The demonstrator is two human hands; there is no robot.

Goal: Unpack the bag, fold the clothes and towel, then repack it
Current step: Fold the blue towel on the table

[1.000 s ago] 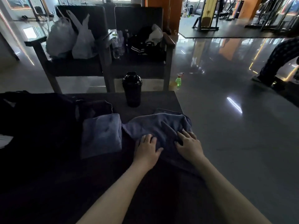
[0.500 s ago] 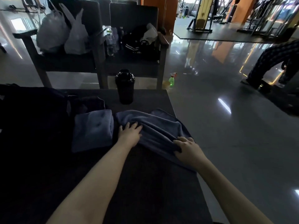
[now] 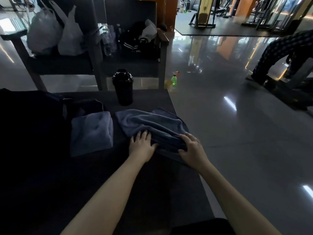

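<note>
folding the grey-blue towel (image 3: 152,122), by the look of it: spread rumpled on the right end of the dark counter (image 3: 149,99), near edge bunched into a ridge, right side hanging just past the counter's rim. judged as mid-task: unpacked already, one folded grey cloth (image 3: 91,133) lying just beside it to the left, repacking not yet begun. next move likely calling for lifting the bunched edge, carrying it across to the far side, then smoothing flat, with care to keep the overhanging part from sliding to the floor. left hand (image 3: 141,145) laid palm down on the towel's near left edge, fingers straight and spread, grip slack, only pressing. right hand (image 3: 192,148) arched over the ridge, fingers curled on top, thumb tucked under, grip pinching the fold. both forearms bare, reaching forward. further out: dark bag (image 3: 30,126) at the counter's left, too dim to tell whether unzipped; black shaker bottle (image 3: 122,88) upright behind the towel, apart from it.
</note>
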